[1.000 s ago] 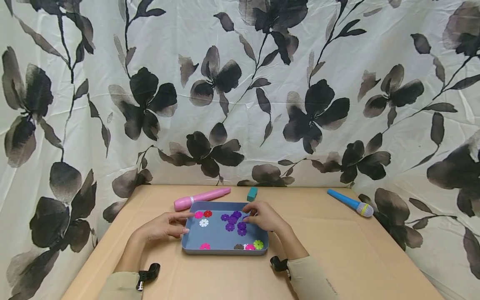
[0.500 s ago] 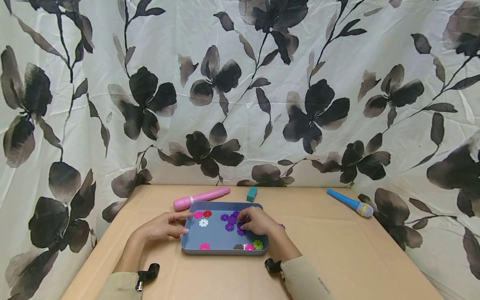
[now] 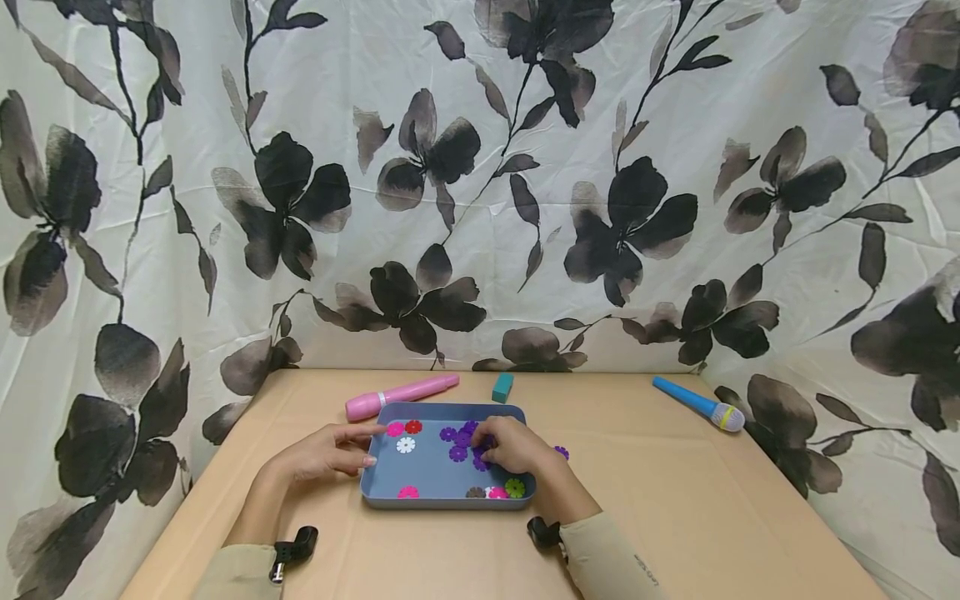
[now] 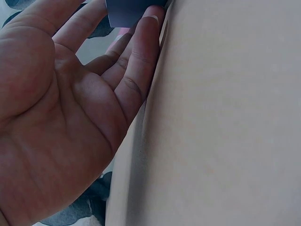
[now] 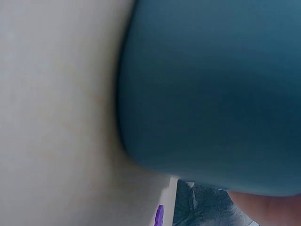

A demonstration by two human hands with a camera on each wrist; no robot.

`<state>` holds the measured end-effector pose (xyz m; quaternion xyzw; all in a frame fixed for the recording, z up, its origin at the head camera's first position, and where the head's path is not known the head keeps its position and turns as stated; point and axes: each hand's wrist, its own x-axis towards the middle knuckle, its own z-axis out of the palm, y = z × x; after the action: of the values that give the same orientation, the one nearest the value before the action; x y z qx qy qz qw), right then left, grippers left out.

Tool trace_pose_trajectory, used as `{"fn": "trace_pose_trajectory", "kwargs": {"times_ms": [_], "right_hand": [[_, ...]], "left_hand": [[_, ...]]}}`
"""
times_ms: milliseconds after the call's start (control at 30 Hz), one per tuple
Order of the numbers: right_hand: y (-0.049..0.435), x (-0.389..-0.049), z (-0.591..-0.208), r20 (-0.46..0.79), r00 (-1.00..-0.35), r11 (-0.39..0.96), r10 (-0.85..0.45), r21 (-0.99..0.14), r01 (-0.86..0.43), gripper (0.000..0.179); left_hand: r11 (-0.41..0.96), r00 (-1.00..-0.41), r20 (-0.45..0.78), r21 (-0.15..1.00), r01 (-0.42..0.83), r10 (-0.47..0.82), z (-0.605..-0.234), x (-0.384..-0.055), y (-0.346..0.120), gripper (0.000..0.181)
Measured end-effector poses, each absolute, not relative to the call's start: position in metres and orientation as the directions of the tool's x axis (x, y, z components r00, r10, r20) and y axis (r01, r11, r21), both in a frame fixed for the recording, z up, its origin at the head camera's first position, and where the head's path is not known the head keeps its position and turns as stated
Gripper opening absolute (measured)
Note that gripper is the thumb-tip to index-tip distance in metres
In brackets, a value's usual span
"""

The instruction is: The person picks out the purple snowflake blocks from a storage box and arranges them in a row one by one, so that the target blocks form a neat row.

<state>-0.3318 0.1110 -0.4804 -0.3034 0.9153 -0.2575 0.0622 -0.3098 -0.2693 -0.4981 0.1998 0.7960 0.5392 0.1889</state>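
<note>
A shallow blue-grey tray (image 3: 442,502) lies on the table with several flower-shaped plastic discs in it. At its left rim my left hand (image 3: 318,450) rests its index finger and thumb, fingers loosely extended; in the left wrist view its fingers (image 4: 141,52) touch the tray's outer wall (image 4: 129,14). My right hand (image 3: 510,443) reaches over the right rim, fingertips down among purple discs (image 3: 457,454) with thumb and fingers curled. Its fingers hide part of that cluster, and I cannot tell whether a disc is pinched. The tray wall (image 5: 211,94) fills most of the right wrist view.
A purple disc (image 3: 562,452) stands on the table right of the tray. Inside lie pink (image 3: 394,429), red (image 3: 413,427), white (image 3: 406,445) and green (image 3: 514,487) discs. Behind are a pink tube-shaped object (image 3: 401,396) and a teal block (image 3: 502,387); a blue toy microphone (image 3: 697,403) lies right.
My right hand has moved left and slightly down onto the purple discs, then stayed there. The purple disc outside the tray has come into view beside the wrist. My left hand has not moved.
</note>
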Motion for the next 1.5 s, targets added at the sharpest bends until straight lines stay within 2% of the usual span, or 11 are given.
{"fn": "trace_pose_trajectory", "kwargs": {"times_ms": [433,633,867,1133,1500], "right_hand": [[0.112,-0.329,-0.479,0.027,-0.816,0.676,-0.578,-0.545,-0.497,0.011],[0.115,-0.330,-0.480,0.060,-0.804,0.653,-0.591,-0.550,-0.521,0.013],[0.129,-0.339,-0.483,0.122,-0.783,0.538,-0.610,-0.662,-0.522,0.010],[0.151,-0.342,-0.474,0.166,-0.818,0.471,-0.551,-0.747,-0.469,0.016],[0.181,-0.343,-0.466,0.212,-0.853,0.486,-0.478,-0.745,-0.457,0.020]], "left_hand": [[0.329,-0.848,-0.096,0.939,0.096,0.521,-0.501,-0.310,-0.269,0.069],[0.338,-0.851,-0.096,0.936,0.099,0.516,-0.502,-0.310,-0.268,0.068],[0.354,-0.858,-0.103,0.930,0.096,0.503,-0.502,-0.310,-0.267,0.069],[0.344,-0.855,-0.104,0.935,0.091,0.508,-0.501,-0.310,-0.267,0.069],[0.358,-0.856,-0.098,0.928,0.106,0.507,-0.497,-0.309,-0.269,0.067]]}}
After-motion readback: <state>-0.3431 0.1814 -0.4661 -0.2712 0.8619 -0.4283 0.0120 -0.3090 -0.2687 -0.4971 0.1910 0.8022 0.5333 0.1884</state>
